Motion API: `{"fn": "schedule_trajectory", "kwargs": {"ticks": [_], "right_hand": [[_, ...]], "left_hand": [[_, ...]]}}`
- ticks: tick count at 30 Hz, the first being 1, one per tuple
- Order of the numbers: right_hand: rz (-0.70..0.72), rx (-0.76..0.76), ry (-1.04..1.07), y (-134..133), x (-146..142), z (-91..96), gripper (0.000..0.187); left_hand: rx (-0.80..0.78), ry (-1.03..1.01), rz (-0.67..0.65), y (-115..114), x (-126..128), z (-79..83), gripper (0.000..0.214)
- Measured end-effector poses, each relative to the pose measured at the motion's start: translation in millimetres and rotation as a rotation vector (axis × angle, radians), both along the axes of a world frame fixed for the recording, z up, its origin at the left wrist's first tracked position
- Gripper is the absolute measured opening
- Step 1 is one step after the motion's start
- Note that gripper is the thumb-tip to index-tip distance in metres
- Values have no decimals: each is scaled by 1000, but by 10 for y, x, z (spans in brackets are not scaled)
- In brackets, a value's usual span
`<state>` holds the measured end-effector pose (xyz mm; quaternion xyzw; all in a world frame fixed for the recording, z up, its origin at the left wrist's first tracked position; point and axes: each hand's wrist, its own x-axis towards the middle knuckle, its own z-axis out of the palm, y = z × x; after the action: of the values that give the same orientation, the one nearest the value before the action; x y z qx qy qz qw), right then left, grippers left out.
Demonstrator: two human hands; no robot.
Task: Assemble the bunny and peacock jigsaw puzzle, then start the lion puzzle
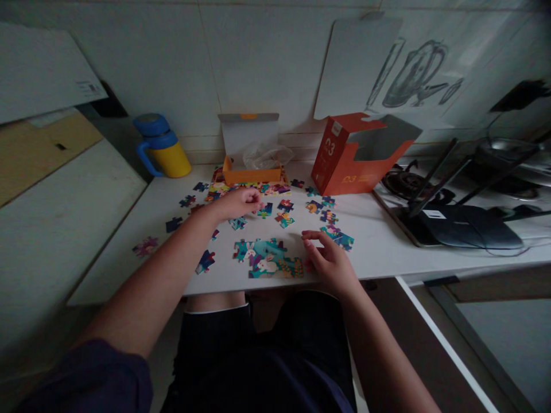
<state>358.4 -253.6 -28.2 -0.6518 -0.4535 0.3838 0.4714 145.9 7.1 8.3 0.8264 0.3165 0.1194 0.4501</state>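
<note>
Joined jigsaw pieces form a partly assembled puzzle (269,261) with white rabbits on teal, near the table's front edge. My right hand (327,258) is just right of it, fingers loosely bent and apart, with nothing visible in them. My left hand (239,202) hovers over the loose pieces further back, its fingers curled closed. Whatever those fingers may hold is hidden. Beside its fingertips is a teal puzzle piece (265,211). Other loose pieces lie around, such as an orange and teal piece (284,220) and a dark blue piece (205,262).
At the back stands an open yellow box (252,175) with a clear plastic bag (264,156). An orange carton (344,158) is right of it, a blue and yellow jug (166,149) left. A gas stove (415,182) and a black router-like device (467,225) occupy the right.
</note>
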Motion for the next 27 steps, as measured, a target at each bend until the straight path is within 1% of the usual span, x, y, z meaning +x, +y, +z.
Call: {"fn": "schedule_trajectory", "kwargs": {"ticks": [4,6,7,9,11,14,16,18,20,22,25,27], "right_hand": [[-26,-18,23,1,-14,70,55],[-32,-8,45,5,-9,82,55],[-34,-2,52,6,-4,81,55],[-36,5,60,5,9,65,53],[-37,11,69,-1,23,38,52],[-46,32,98,-7,37,-2,50],[-46,52,117,-5,42,-20,49],[-39,64,131,-2,48,-31,49],[-31,63,141,-2,53,-38,48],[-31,58,140,-7,55,-39,47],[-30,53,138,-19,50,-28,46],[-16,54,137,-24,43,-20,44]], "left_hand": [[-194,-156,1,-449,279,16,32],[-295,-191,-7,-659,437,11,27],[-371,-180,-9,-735,505,4,23],[-451,-144,18,-808,594,-15,19],[-454,-121,86,-776,602,-28,19],[-372,-124,207,-628,484,-15,23],[-322,-136,245,-561,377,14,25],[-298,-148,248,-583,301,42,24],[-312,-159,214,-701,278,55,22],[-360,-168,151,-878,302,45,23],[-439,-168,69,-1134,364,-3,24],[-462,-161,48,-1246,386,-44,22]]}}
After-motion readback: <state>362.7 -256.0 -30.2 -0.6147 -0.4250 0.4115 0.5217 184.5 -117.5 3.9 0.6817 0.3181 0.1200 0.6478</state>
